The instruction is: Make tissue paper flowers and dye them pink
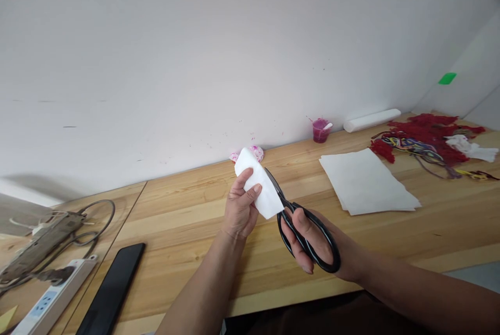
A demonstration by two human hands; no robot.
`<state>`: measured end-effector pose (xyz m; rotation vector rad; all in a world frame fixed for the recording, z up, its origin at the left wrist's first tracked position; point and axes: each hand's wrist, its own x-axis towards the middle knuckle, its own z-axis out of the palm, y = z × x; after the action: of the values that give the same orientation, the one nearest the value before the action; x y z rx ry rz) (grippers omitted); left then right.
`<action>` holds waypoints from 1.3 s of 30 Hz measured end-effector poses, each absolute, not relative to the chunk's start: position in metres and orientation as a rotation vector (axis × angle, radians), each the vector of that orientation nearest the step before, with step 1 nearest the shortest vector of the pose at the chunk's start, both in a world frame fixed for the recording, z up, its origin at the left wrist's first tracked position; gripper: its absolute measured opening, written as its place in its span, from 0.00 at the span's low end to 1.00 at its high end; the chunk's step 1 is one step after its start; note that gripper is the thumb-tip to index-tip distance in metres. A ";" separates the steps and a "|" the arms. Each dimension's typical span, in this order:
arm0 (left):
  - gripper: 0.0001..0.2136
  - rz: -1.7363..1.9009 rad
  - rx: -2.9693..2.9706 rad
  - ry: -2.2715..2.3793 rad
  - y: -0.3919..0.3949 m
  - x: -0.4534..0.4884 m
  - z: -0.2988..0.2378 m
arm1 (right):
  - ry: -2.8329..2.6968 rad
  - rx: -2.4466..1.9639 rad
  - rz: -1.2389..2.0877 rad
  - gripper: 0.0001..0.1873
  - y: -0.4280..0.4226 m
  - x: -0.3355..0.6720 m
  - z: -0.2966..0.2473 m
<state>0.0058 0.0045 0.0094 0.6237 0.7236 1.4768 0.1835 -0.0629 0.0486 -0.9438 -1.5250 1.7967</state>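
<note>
My left hand (241, 207) grips a folded piece of white paper (260, 184) above the wooden table, thumb and fingers pressed on it. My right hand (316, 241) holds a pair of black-handled scissors (328, 251), with the fingers through the handle loops. The scissor blades point up and away, along the right edge of the folded paper. Whether they touch or cut the paper there I cannot tell. Right of the scissors, a small stack of white paper sheets (365, 181) lies on the table.
Along the wall stand a pink-stained crumpled tissue (257, 153), a cup of purple liquid (320, 131) and a white roll (372, 119). Red yarn and coloured threads (425, 142) lie at right. A black phone (113, 288) and power strips (58, 293) with cables occupy the left.
</note>
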 end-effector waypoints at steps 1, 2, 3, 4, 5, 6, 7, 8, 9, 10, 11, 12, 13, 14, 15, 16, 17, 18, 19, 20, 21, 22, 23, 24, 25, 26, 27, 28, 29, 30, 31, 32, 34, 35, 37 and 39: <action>0.24 1.473 0.621 0.722 0.004 0.006 0.010 | -1.526 -0.948 1.796 0.39 -0.063 0.184 0.048; 0.24 1.471 0.617 0.721 0.004 0.006 0.010 | -1.527 -0.948 1.796 0.39 -0.064 0.184 0.048; 0.24 1.475 0.609 0.722 0.004 0.006 0.011 | -1.526 -0.945 1.796 0.39 -0.064 0.184 0.047; 0.23 1.484 0.596 0.723 0.004 0.006 0.011 | -1.527 -0.941 1.794 0.39 -0.064 0.185 0.046; 0.22 1.497 0.580 0.723 0.005 0.005 0.012 | -1.530 -0.935 1.792 0.39 -0.064 0.185 0.045; 0.21 1.512 0.566 0.722 0.005 0.005 0.012 | -1.530 -0.927 1.793 0.38 -0.064 0.186 0.044; 0.20 1.525 0.556 0.719 0.006 0.004 0.012 | -1.527 -0.922 1.796 0.38 -0.064 0.187 0.044; 0.20 1.535 0.552 0.716 0.007 0.003 0.012 | -1.523 -0.921 1.800 0.38 -0.064 0.187 0.044; 0.19 1.542 0.554 0.714 0.008 0.002 0.012 | -1.522 -0.919 1.803 0.38 -0.064 0.188 0.043; 0.19 1.546 0.561 0.715 0.009 0.002 0.012 | -1.524 -0.919 1.806 0.38 -0.064 0.189 0.044; 0.19 1.551 0.566 0.718 0.010 0.002 0.012 | -1.527 -0.921 1.811 0.38 -0.064 0.190 0.044; 0.20 1.559 0.567 0.723 0.011 0.002 0.012 | -1.530 -0.926 1.820 0.38 -0.064 0.190 0.045; 0.20 1.567 0.562 0.727 0.011 0.002 0.012 | -1.532 -0.928 1.829 0.38 -0.064 0.191 0.045; 0.20 1.572 0.553 0.731 0.011 0.003 0.013 | -1.532 -0.926 1.839 0.38 -0.064 0.192 0.045; 0.20 1.575 0.542 0.735 0.011 0.003 0.013 | -1.534 -0.917 1.846 0.38 -0.065 0.192 0.045; 0.21 1.574 0.529 0.738 0.011 0.004 0.014 | -1.537 -0.905 1.849 0.38 -0.065 0.193 0.045; 0.21 1.571 0.518 0.741 0.010 0.004 0.014 | -1.543 -0.886 1.850 0.39 -0.065 0.193 0.044; 0.21 1.566 0.509 0.744 0.010 0.005 0.015 | -1.552 -0.862 1.852 0.39 -0.065 0.193 0.043; 0.21 1.562 0.506 0.747 0.009 0.005 0.015 | -1.560 -0.843 1.853 0.39 -0.064 0.193 0.042; 0.21 1.557 0.507 0.749 0.009 0.006 0.015 | -1.560 -0.830 1.859 0.39 -0.064 0.193 0.040; 0.21 1.551 0.514 0.750 0.008 0.006 0.015 | -1.555 -0.822 1.864 0.40 -0.064 0.192 0.038; 0.21 1.544 0.523 0.751 0.008 0.006 0.015 | -1.547 -0.819 1.870 0.40 -0.063 0.192 0.036; 0.21 1.537 0.529 0.752 0.008 0.007 0.015 | -1.536 -0.818 1.877 0.40 -0.063 0.191 0.034; 0.21 1.531 0.533 0.753 0.007 0.007 0.015 | -1.520 -0.822 1.886 0.41 -0.062 0.191 0.033; 0.22 1.526 0.531 0.755 0.007 0.008 0.015 | -1.500 -0.830 1.897 0.41 -0.062 0.190 0.033; 0.22 1.521 0.527 0.756 0.006 0.008 0.015 | -1.483 -0.841 1.908 0.41 -0.062 0.190 0.033; 0.22 1.517 0.520 0.757 0.006 0.009 0.016 | -1.468 -0.856 1.917 0.42 -0.061 0.189 0.034; 0.22 1.514 0.515 0.757 0.005 0.009 0.016 | -1.456 -0.870 1.923 0.42 -0.061 0.189 0.036; 0.21 1.507 0.515 0.755 0.004 0.010 0.016 | -1.449 -0.885 1.922 0.43 -0.061 0.188 0.038; 0.21 1.498 0.519 0.751 0.004 0.010 0.017 | -1.447 -0.897 1.917 0.43 -0.061 0.188 0.040; 0.21 1.490 0.523 0.746 0.003 0.011 0.017 | -1.448 -0.906 1.908 0.44 -0.061 0.188 0.041; 0.20 1.485 0.527 0.739 0.003 0.011 0.018 | -1.447 -0.911 1.900 0.44 -0.061 0.188 0.043; 0.20 1.483 0.529 0.726 0.003 0.011 0.018 | -1.448 -0.913 1.880 0.44 -0.061 0.188 0.043; 0.20 1.485 0.527 0.722 0.003 0.012 0.018 | -1.451 -0.906 1.872 0.43 -0.061 0.188 0.042; 0.20 1.487 0.524 0.722 0.004 0.011 0.017 | -1.462 -0.882 1.854 0.42 -0.061 0.189 0.040; 0.20 1.484 0.530 0.729 0.004 0.011 0.016 | -1.471 -0.858 1.838 0.41 -0.062 0.190 0.038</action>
<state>0.0108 0.0045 0.0163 0.5300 0.7286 1.4837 0.1905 -0.0616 0.0382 -0.8578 -1.4714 1.8378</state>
